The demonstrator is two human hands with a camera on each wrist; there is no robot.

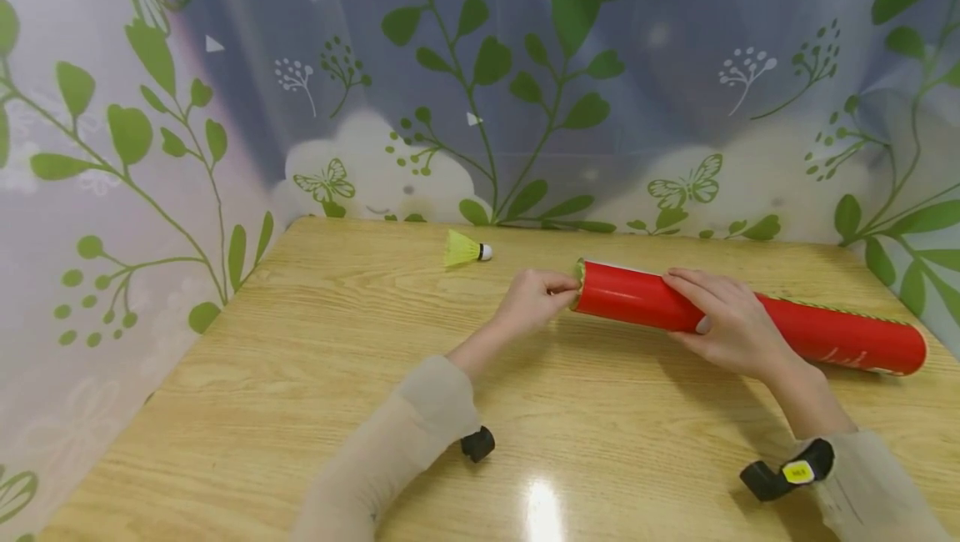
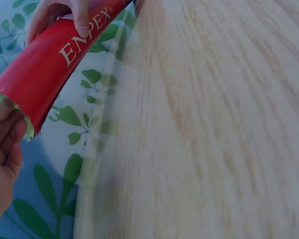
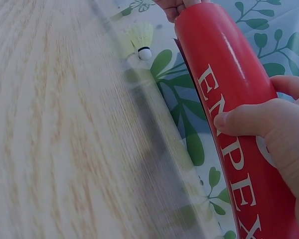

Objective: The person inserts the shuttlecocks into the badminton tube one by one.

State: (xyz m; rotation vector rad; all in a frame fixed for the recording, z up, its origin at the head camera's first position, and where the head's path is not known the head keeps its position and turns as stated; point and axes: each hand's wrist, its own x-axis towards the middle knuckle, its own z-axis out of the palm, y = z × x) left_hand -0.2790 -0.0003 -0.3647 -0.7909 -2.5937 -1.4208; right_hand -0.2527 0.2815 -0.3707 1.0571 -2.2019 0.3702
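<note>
My right hand (image 1: 738, 325) grips a long red shuttlecock tube (image 1: 630, 296) around its middle, thumb on one side and fingers over the top. The tube lies slanted, its left end raised off the table and its far end low at the right. At the open left end, my left hand (image 1: 528, 304) has its fingertips inside the mouth, pinching a yellow-green shuttlecock (image 2: 29, 130) whose skirt edge shows at the rim; the rest of it is hidden in the tube. White letters run along the tube in both wrist views.
Another yellow shuttlecock (image 1: 463, 250) with a white cork lies on its side near the table's back edge, left of the tube. The wooden table (image 1: 300, 409) meets a leaf-patterned curtain (image 1: 525, 108) at the back and sides.
</note>
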